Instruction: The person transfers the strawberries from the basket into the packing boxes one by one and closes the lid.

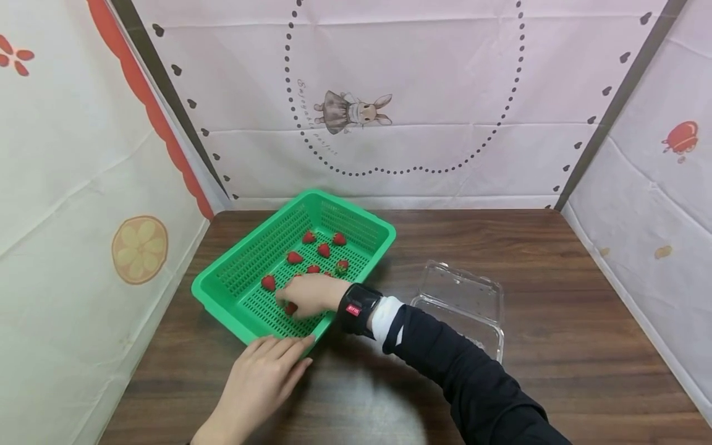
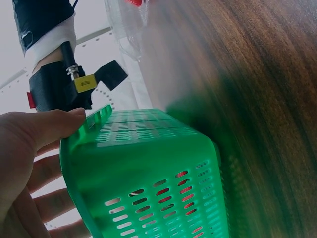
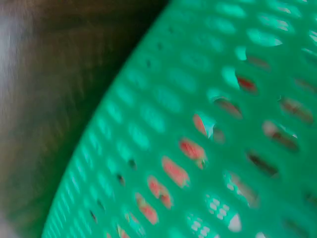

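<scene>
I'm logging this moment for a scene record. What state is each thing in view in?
green basket: upright on the table, strawberries inside.
strawberries: loose on the basket floor.
clear clamshell box: lid open, looks empty.
left hand: fingers straight, resting against the basket's near rim.
right hand: inside the basket over a strawberry; its grip is hidden.

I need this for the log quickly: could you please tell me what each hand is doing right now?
Left hand: open, fingers straight against the green basket's near rim.
Right hand: inside the basket over a strawberry; grip cannot be told.
</scene>
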